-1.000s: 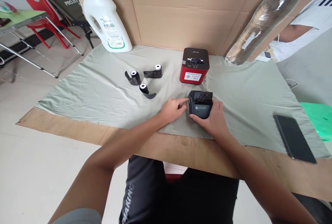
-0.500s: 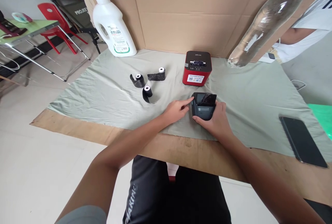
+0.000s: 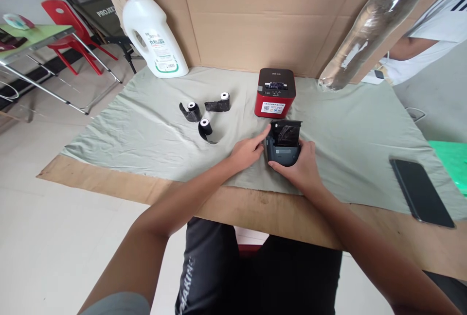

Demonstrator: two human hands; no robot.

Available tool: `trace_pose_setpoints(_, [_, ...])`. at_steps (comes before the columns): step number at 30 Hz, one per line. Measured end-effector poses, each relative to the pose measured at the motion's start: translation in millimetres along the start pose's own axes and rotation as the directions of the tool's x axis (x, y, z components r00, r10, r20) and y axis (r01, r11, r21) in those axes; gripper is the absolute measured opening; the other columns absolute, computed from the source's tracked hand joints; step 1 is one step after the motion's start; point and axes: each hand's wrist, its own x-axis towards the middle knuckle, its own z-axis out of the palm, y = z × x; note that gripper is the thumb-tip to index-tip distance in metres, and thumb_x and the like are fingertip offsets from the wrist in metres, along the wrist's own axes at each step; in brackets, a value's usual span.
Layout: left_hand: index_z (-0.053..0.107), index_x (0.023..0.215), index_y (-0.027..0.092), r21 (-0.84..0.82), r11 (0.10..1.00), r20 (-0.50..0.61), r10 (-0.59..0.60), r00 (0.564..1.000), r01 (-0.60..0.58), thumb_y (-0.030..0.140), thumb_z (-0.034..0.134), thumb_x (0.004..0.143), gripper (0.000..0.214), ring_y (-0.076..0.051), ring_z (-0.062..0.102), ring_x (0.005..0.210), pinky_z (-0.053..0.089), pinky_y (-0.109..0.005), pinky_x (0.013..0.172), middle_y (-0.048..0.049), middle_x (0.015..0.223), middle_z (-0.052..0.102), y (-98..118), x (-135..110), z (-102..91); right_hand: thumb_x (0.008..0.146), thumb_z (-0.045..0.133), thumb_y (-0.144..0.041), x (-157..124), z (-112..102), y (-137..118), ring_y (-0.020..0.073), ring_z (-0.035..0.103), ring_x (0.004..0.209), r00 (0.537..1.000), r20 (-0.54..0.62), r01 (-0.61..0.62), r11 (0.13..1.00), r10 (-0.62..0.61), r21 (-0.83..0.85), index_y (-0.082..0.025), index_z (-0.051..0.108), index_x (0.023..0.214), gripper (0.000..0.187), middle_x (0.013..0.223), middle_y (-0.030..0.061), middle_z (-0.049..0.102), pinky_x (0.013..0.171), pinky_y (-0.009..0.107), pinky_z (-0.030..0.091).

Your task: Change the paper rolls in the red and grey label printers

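Note:
My right hand (image 3: 299, 164) grips a dark grey portable label printer (image 3: 286, 156) from its right and front, thumb along the front edge. The printer's lid (image 3: 295, 124) stands raised, and a glossy black strip (image 3: 288, 136) lies across the opening. My left hand (image 3: 248, 152) is at the printer's left side; its index finger is stretched out and touches the lid's left edge, the other fingers loosely curled and holding nothing. Behind the printer stands a red and black box-shaped printer (image 3: 275, 92). Several small black rolls with white cores, such as this roll (image 3: 205, 128), lie to the left.
A white detergent bottle (image 3: 153, 33) and a clear bottle of liquid (image 3: 368, 33) lean by the cardboard panel (image 3: 255, 8) at the back. A phone (image 3: 421, 192) lies at the right on the grey cloth (image 3: 146, 135). A person's arm (image 3: 412, 47) shows beyond the panel.
The printer's lid has swung up and back under my left index finger, exposing the dark inside. My right hand keeps its hold. The whole view has shifted slightly.

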Motion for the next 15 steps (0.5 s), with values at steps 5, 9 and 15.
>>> trace_pose_setpoints(5, [0.035, 0.166, 0.034, 0.026, 0.998, -0.026, -0.057, 0.998, 0.058, 0.02, 0.044, 0.099, 0.069, -0.021, 0.066, 0.079, 0.054, -0.032, 0.08, -0.0011, 0.086, 0.073, 2.2, 8.6, -3.3, 0.056, 0.091, -0.06, -0.5, 2.3, 1.7, 0.0392, 0.055, 0.127, 1.0, -0.002, 0.025, 1.0, -0.025, 0.016, -0.016, 0.045, 0.138, 0.104, 0.128, 0.0158, 0.05, 0.113, 0.063, 0.045])
trace_pose_setpoints(9, [0.036, 0.165, 0.036, 0.027, 0.998, -0.025, -0.055, 0.998, 0.056, 0.018, 0.044, 0.099, 0.069, -0.022, 0.068, 0.078, 0.056, -0.034, 0.081, -0.0009, 0.083, 0.073, 2.3, 10.7, -4.3, 0.055, 0.091, -0.062, -0.2, 3.6, 2.3, 0.0384, 0.056, 0.125, 0.999, -0.017, 0.034, 0.999, -0.034, 0.003, -0.017, 0.044, 0.138, 0.105, 0.127, 0.0152, 0.05, 0.111, 0.063, 0.046])
trace_pose_setpoints(15, [0.032, 0.167, 0.034, 0.064, 0.998, -0.056, -0.024, 0.998, 0.027, 0.02, 0.046, 0.1, 0.07, -0.025, 0.072, 0.084, 0.056, -0.036, 0.084, -0.0022, 0.086, 0.075, -2.4, 10.7, 1.3, 0.057, 0.09, -0.062, -2.2, 4.7, 2.1, 0.0393, 0.055, 0.127, 1.0, -0.005, 0.012, 1.0, -0.012, -0.011, -0.016, 0.043, 0.139, 0.105, 0.131, 0.0176, 0.048, 0.111, 0.063, 0.046])
